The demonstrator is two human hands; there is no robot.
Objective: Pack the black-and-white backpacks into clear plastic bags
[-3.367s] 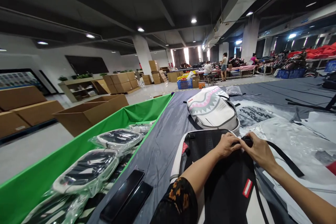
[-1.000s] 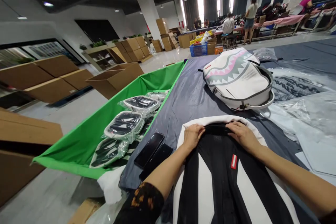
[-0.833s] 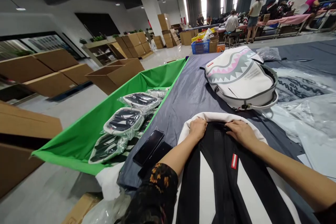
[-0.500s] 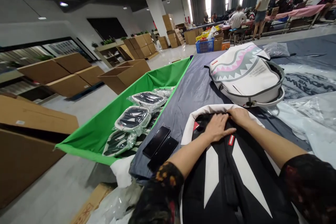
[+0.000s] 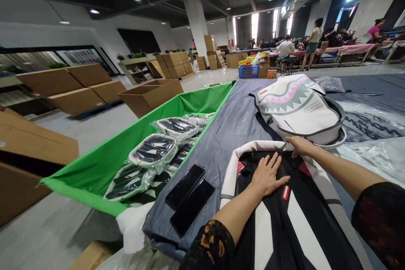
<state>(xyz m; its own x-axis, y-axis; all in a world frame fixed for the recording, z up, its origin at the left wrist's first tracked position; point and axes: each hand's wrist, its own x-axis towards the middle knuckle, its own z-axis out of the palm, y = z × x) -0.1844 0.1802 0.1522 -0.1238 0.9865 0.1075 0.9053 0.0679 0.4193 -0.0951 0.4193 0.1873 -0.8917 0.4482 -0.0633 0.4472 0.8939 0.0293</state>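
Observation:
A black backpack with white stripes and a pale padded rim lies on the table, its strap side facing up. My left hand rests flat near its top, fingers stretched out, left of a small red label. At the upper edge my right hand grips the pale rim, fingers over the outside and thumb inward. Just beyond lies a white backpack with a pink and grey toothed pattern, close to my right hand.
Two dark phones lie left of the backpack on the grey-covered table. A green fabric bin beside it holds several plastic-wrapped backpacks. Plastic packaging lies at right. Cardboard boxes stand on the floor; people work farther back.
The view has tilted, showing more ceiling. My right hand has shifted right along the rim, away from my left hand. My left hand's fingers now spread on the black panel.

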